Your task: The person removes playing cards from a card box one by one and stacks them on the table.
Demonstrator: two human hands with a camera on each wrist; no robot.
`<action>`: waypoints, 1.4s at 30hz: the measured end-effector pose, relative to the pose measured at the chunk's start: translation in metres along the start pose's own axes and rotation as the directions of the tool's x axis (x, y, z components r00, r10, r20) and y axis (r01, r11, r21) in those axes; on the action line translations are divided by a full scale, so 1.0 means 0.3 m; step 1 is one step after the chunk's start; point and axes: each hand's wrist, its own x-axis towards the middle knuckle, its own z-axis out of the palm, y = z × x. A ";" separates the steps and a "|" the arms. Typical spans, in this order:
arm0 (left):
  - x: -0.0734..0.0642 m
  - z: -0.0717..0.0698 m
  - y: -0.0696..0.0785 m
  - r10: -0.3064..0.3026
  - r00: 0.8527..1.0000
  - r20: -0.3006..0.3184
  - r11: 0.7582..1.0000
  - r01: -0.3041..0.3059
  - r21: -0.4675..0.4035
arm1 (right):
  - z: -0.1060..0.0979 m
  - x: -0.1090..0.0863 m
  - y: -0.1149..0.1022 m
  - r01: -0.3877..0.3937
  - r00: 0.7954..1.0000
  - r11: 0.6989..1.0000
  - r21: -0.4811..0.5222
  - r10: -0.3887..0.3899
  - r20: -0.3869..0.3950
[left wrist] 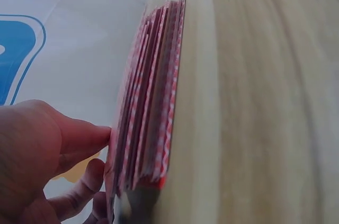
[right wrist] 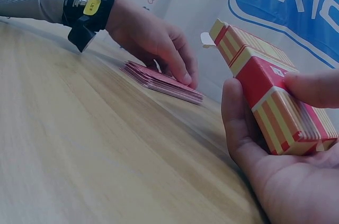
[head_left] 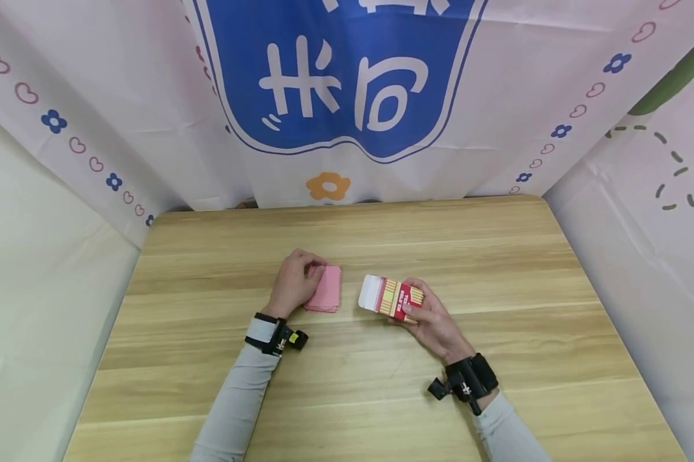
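A stack of playing cards (head_left: 325, 290) with pink patterned backs lies on the table, its edges slightly uneven in the left wrist view. My left hand (head_left: 293, 282) reaches over the stack's left side and pinches cards at the far end, thumb on the top face and fingers at the edge. To the right, my right hand (head_left: 436, 324) grips a red-and-yellow striped card box (right wrist: 280, 94), thumb across its front and fingers behind. The box is tilted above the table, and its white flap (head_left: 370, 292) stands open toward the stack.
Both hands work over a wood-grain table (head_left: 347, 398). Behind its far edge hangs a white cloth (head_left: 167, 141) with a blue printed emblem, and pale cloth walls close in the left and right sides. Each wrist wears a black strap with a small camera.
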 end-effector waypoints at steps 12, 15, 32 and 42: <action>-0.007 -0.029 0.033 0.050 0.997 -0.050 0.993 -0.055 -0.104 | 0.001 0.006 -0.004 0.008 1.000 1.000 0.014 -0.008 0.026; -0.018 -0.044 0.078 0.110 0.992 -0.063 0.971 -0.121 -0.205 | 0.001 0.008 -0.004 0.014 0.999 1.000 0.022 -0.015 0.033; -0.116 0.054 0.284 0.353 0.926 0.132 0.915 -0.312 -0.258 | -0.006 0.003 0.000 0.033 0.996 0.997 0.067 -0.038 0.079; -0.121 0.098 0.286 0.261 0.948 0.182 0.959 -0.232 -0.164 | -0.008 0.001 -0.001 0.026 0.997 0.997 0.066 -0.031 0.075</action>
